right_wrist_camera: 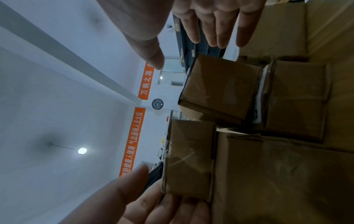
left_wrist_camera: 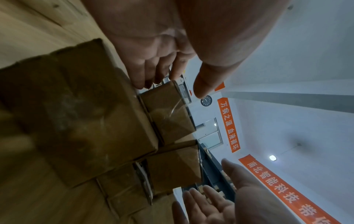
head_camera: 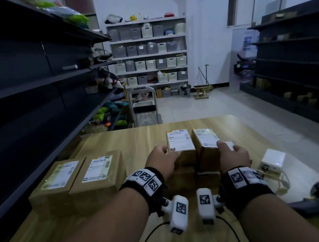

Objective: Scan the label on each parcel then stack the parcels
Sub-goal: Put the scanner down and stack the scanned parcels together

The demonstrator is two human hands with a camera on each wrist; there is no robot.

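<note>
Two small brown parcels with white labels sit side by side, each on top of a lower box (head_camera: 184, 177), at the middle of the wooden table (head_camera: 115, 140). My left hand (head_camera: 163, 155) lies against the left side of the left small parcel (head_camera: 179, 140), fingers touching its edge (left_wrist_camera: 164, 109) and thumb held apart. My right hand (head_camera: 232, 153) reaches the right side of the right small parcel (head_camera: 206, 136). Its fingers (right_wrist_camera: 210, 22) are straight and spread just off that parcel (right_wrist_camera: 220, 87). Neither hand wraps a parcel.
Two larger labelled parcels (head_camera: 59, 178) (head_camera: 97, 172) lie side by side at the table's left. A black handheld scanner (head_camera: 317, 200) lies at the near right, and a white box (head_camera: 273, 159) with a cable sits behind it. Dark shelving lines both sides of the aisle.
</note>
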